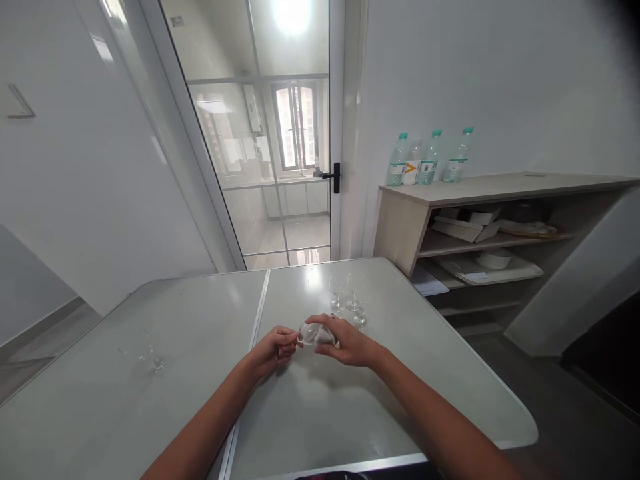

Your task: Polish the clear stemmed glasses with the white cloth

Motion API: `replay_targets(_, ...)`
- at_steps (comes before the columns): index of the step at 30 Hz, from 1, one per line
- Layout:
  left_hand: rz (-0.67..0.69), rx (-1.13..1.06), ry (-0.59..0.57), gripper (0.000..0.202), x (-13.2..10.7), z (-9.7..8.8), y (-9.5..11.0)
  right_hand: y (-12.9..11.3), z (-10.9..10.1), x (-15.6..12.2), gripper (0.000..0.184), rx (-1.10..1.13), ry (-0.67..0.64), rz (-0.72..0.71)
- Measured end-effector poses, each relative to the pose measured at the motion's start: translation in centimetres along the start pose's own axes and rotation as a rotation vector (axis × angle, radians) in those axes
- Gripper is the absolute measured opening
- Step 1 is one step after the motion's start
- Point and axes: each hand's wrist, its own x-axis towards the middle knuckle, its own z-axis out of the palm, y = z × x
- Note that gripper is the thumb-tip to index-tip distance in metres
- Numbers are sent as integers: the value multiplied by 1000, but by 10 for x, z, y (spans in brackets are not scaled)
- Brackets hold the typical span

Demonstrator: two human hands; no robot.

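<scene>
Both my hands meet over the middle of a pale grey folding table (pixel 175 373). My right hand (pixel 345 343) is wrapped round the bowl of a clear stemmed glass (pixel 313 333) that lies on its side, held just above the table. My left hand (pixel 275 348) pinches the glass at its stem end. Just beyond my hands, three more clear stemmed glasses (pixel 350 300) stand upright together. One further clear glass (pixel 153 360) stands alone on the left half of the table.
A wooden shelf unit (pixel 500 193) stands to the right, with several water bottles (pixel 430 157) on top and trays and boxes on its shelves. A glass door (pixel 270 133) with a black handle is behind the table. White walls flank it.
</scene>
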Motion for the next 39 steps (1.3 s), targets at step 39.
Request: replay_targets(39, 51, 88, 30, 45, 4, 15, -7, 18, 10, 6, 31, 249, 287, 219)
